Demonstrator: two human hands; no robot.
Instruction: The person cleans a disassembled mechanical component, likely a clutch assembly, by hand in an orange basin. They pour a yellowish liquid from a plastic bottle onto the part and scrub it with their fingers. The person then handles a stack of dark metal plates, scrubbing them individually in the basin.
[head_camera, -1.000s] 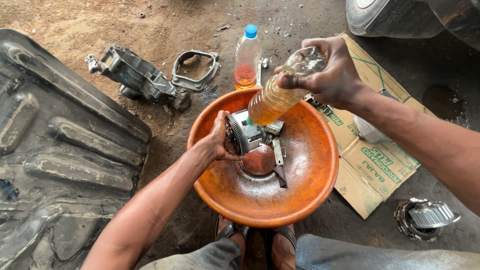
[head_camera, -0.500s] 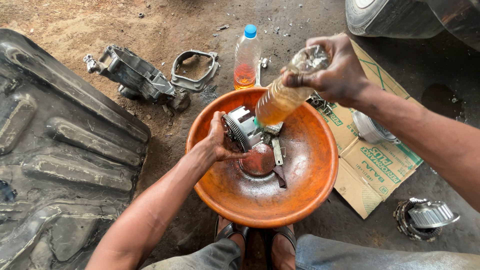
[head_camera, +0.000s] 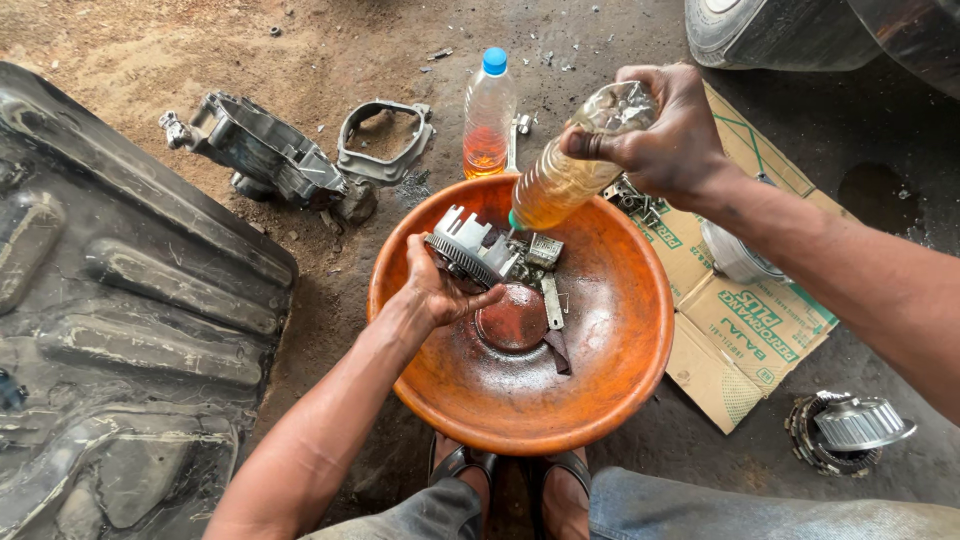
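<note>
A toothed metal clutch part (head_camera: 468, 248) is being gripped by the left hand (head_camera: 440, 290) at its lower edge and held tilted against the inner wall of the orange plastic basin (head_camera: 620, 370), on the side of the basin farthest from the person's feet. A clear plastic bottle (head_camera: 565, 170) of amber liquid is being clasped around its upper body by the right hand (head_camera: 665, 130) and tipped mouth-down over the far rim of the basin, its neck being aimed just beside the clutch part.

The clutch part is judged to be heavy, stiff and unbreakable in ordinary handling, but its surfaces are probably being made slick by the liquid; a hold on the toothed ring, where the fingers can catch, is judged firmer than one on the smooth faces. The bottle is judged to be light, thin-walled and easily squeezed, so a hold around its middle is suited to it.

Small metal pieces (head_camera: 545, 255) are lying in the basin just beside the clutch part, and a reddish puddle is sitting at the basin's centre. A second bottle (head_camera: 488, 115) with a blue cap is standing beyond the basin's far rim. A grey engine casing (head_camera: 265, 155) is lying beyond the basin to the left, and flattened cardboard (head_camera: 740, 320) is lying at the basin's right.
</note>
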